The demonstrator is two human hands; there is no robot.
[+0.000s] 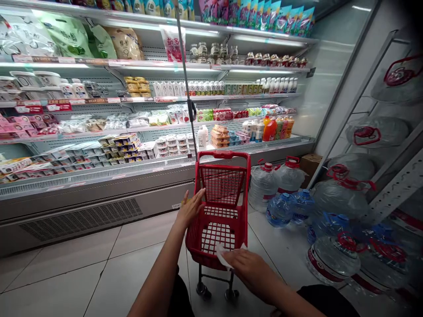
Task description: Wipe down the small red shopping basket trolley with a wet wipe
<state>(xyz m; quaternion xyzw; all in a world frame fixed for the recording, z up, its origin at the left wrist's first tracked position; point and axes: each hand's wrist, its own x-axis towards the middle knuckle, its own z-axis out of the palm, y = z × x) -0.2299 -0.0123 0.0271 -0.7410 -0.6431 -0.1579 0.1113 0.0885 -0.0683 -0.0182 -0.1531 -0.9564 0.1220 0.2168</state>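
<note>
A small red plastic shopping cart point(243, 207) stands in front of me, its basket made of open grid panels. My left hand point(191, 209) is at the cart's left side with its fingers stretched out; whether it touches the frame I cannot tell. Over the near rim of the basket, my right hand point(246, 266) is closed on a thin white wipe point(224, 255), whose edges stick out past the fingers. The palm side of the right hand is hidden. Through the grid bottom of the basket, the pale floor shows.
Behind the cart runs an open refrigerated display case point(158, 176) with shelves of packaged dairy and drinks. Large water bottles point(333, 259) crowd the floor at right, beside a metal rack point(357, 97) holding more. Pale floor tiles point(66, 281) spread out at left.
</note>
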